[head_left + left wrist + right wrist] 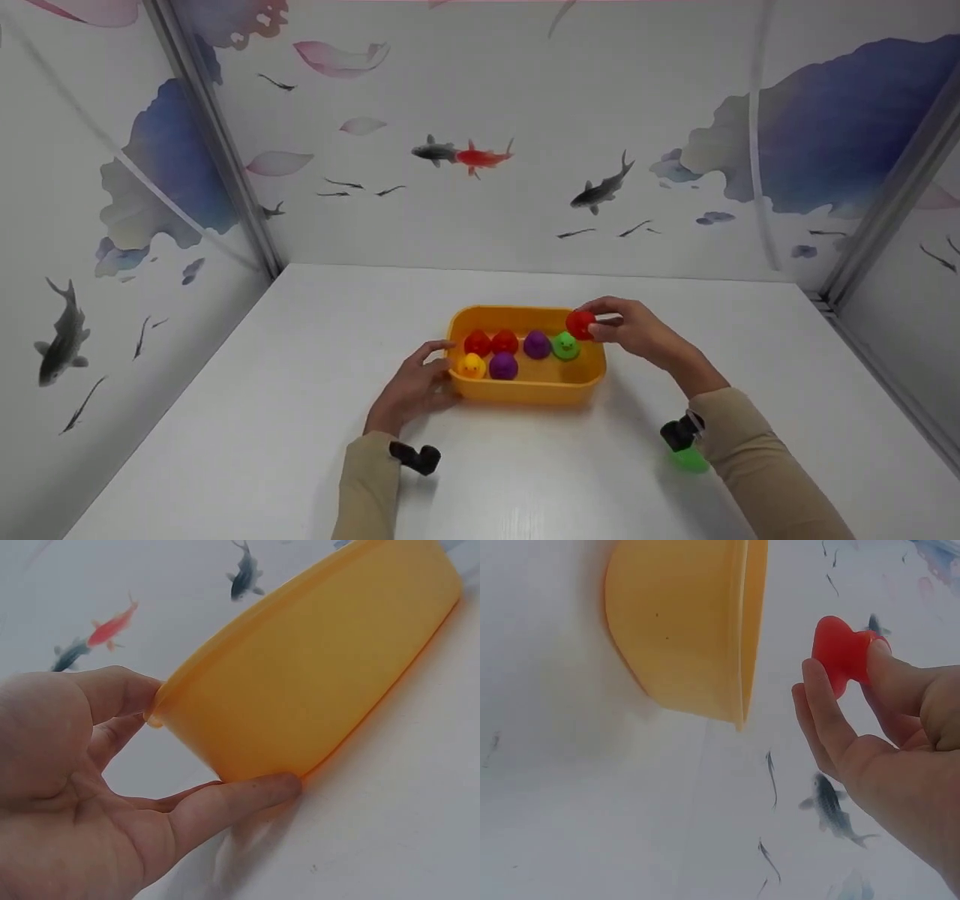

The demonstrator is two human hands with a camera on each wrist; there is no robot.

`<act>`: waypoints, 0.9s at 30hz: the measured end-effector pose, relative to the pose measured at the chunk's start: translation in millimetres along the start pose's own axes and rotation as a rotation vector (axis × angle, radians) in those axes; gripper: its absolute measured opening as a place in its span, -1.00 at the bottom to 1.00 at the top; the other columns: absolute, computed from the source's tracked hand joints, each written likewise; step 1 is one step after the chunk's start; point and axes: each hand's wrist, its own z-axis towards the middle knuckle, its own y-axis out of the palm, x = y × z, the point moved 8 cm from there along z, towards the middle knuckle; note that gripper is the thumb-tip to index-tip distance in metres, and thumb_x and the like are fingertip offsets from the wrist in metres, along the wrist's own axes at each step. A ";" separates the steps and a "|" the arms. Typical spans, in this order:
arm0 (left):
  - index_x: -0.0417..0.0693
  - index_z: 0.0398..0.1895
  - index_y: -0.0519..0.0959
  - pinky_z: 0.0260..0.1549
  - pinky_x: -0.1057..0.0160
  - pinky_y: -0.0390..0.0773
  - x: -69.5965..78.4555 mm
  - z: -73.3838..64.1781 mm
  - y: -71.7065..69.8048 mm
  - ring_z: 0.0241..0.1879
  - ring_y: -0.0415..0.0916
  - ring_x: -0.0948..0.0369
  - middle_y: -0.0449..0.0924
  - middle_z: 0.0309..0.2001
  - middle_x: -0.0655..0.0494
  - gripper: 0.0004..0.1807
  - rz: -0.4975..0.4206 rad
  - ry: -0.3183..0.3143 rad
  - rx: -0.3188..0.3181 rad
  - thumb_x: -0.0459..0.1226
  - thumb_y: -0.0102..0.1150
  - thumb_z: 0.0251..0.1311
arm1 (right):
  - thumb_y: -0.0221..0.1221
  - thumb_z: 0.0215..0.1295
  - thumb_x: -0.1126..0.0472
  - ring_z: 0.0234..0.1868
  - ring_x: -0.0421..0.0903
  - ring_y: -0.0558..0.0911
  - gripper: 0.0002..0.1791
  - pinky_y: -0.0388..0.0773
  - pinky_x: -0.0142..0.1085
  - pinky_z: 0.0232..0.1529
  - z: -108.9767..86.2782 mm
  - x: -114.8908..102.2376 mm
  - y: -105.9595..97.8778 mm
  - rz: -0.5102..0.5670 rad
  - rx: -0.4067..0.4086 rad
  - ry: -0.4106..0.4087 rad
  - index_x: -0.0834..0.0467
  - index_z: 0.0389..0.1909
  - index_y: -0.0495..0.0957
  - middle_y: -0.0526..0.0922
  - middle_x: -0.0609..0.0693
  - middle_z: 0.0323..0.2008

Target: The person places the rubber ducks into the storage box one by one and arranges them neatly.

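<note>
A yellow-orange plastic tub (525,391) stands on the white table. In it sit two red toy ducks (505,343), two purple ones (536,345), a green duck (565,346) and a yellow duck (472,366). My left hand (417,382) holds the tub's left end. The left wrist view shows fingers at the rim and the thumb (240,802) low against the side. Above the tub's far right corner, my right hand (637,330) pinches another red toy duck (841,652) between thumb and fingers, apart from the rim.
A bright green object (688,459) lies on the table, partly hidden by my right wrist, its kind unclear. White walls (487,225) painted with fish and petals enclose the table (247,420) at the back and sides.
</note>
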 end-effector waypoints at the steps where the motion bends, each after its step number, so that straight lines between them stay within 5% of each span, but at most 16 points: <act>1: 0.21 0.35 0.40 0.07 0.10 0.68 -0.5 -0.3 0.2 0.21 0.49 0.03 0.37 0.40 -0.12 -0.56 0.004 -0.001 0.000 -0.13 0.06 0.44 | 0.15 0.44 0.24 0.36 0.23 0.47 -0.54 0.46 0.02 0.35 1.6 -1.8 2.3 0.001 -0.003 0.006 0.15 0.32 0.41 0.45 0.24 0.33; 14: 0.15 0.35 0.39 0.09 0.05 0.67 -1.3 0.2 -0.2 0.24 0.48 0.02 0.32 0.44 -0.15 -0.57 -0.044 0.021 -0.015 -0.16 0.04 0.45 | 0.14 0.45 0.21 0.30 0.16 0.52 -0.55 0.50 -0.05 0.34 20.5 -9.2 32.6 -0.035 -0.041 0.024 0.16 0.32 0.43 0.50 0.20 0.28; 27: 0.23 0.33 0.41 0.05 0.13 0.69 0.9 0.2 -0.1 0.17 0.51 0.03 0.39 0.39 -0.08 -0.56 0.020 0.006 0.005 -0.12 0.09 0.42 | 0.18 0.42 0.19 0.25 0.12 0.51 -0.62 0.45 0.01 0.39 30.2 3.8 51.8 -0.050 -0.040 0.057 0.14 0.22 0.56 0.54 0.18 0.25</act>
